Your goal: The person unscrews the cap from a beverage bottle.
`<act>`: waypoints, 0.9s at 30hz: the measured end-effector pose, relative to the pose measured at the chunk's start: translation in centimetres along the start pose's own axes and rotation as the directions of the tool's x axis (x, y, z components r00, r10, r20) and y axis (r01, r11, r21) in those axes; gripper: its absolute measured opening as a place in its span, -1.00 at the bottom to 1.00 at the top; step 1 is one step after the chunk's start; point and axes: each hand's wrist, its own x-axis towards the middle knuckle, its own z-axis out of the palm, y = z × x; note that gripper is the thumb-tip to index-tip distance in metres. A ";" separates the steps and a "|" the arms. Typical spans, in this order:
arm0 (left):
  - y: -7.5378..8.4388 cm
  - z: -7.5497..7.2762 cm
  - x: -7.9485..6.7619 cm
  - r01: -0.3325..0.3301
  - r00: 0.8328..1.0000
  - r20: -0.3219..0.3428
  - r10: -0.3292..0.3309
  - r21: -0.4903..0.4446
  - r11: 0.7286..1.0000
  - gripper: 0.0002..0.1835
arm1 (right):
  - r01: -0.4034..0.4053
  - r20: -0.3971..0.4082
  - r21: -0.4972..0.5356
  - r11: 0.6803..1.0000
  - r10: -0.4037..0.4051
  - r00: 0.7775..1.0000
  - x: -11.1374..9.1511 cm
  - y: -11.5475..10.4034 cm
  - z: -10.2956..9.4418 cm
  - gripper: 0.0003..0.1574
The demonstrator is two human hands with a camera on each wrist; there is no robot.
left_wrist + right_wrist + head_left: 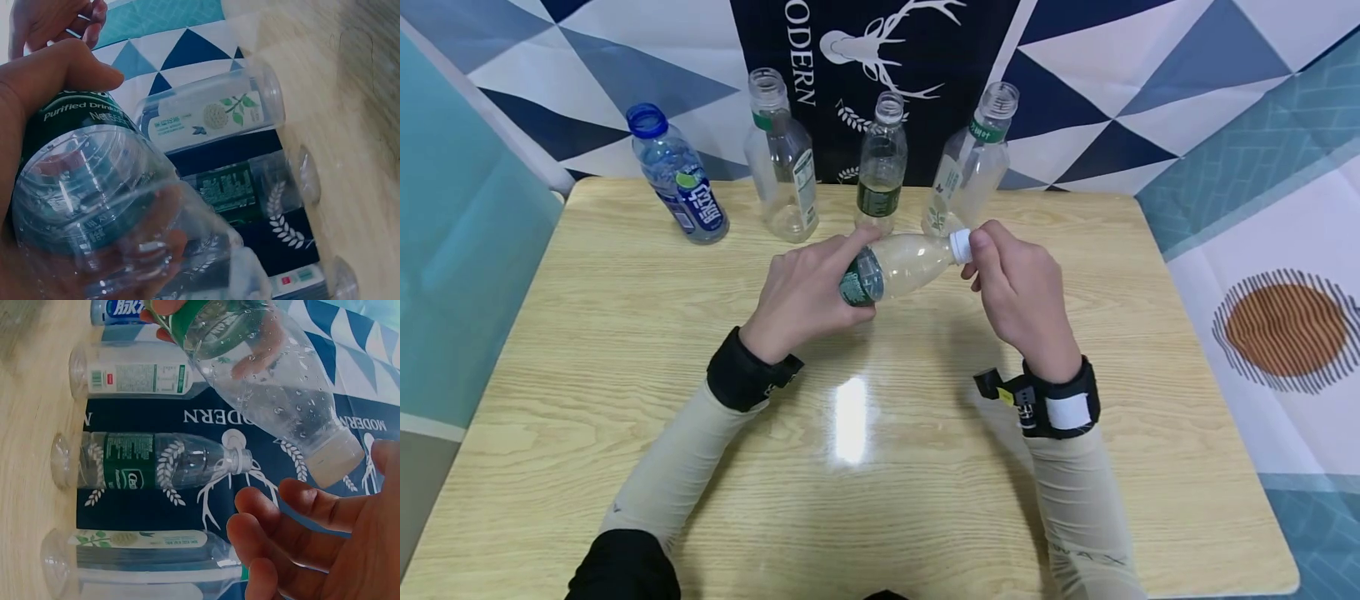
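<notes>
My left hand (808, 287) grips a clear plastic bottle (913, 265) around its green label, holding it tilted on its side above the table. The bottle's white cap (960, 247) points to the right. At that cap, the thumb and curled fingers of my right hand (1018, 287) pinch its end. Droplets dot the inside of the held bottle (281, 387) in the right wrist view, where the cap (336, 457) sits on the neck between thumb and fingers. In the left wrist view the bottle's base (87, 187) faces the camera, and the cap is hidden.
Along the table's back edge stand a blue-capped bottle (677, 175), a clear bottle (781, 158) with a white label, a small green-labelled bottle (882, 162) and another clear bottle (970, 162). These three clear ones have uncapped necks. Behind them hangs a patterned cloth (655, 50).
</notes>
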 end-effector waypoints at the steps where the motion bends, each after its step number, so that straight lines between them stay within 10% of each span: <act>1: 0.1 0.0 -0.1 -0.011 1.000 -0.010 0.011 0.018 1.000 0.01 | -0.001 0.002 -0.006 1.000 0.001 1.000 0.0 0.0 0.1 -0.11; 15: 1.2 0.0 -0.5 -0.136 0.969 -0.153 0.196 0.334 0.933 -0.11 | -0.101 -0.026 -0.079 0.992 0.100 0.995 -0.1 -0.3 0.4 -0.04; 27: 1.4 0.1 -0.6 -0.141 0.966 -0.162 0.203 0.331 0.933 -0.15 | -0.147 -0.085 -0.074 0.986 0.141 0.986 -0.2 -0.5 0.6 -0.12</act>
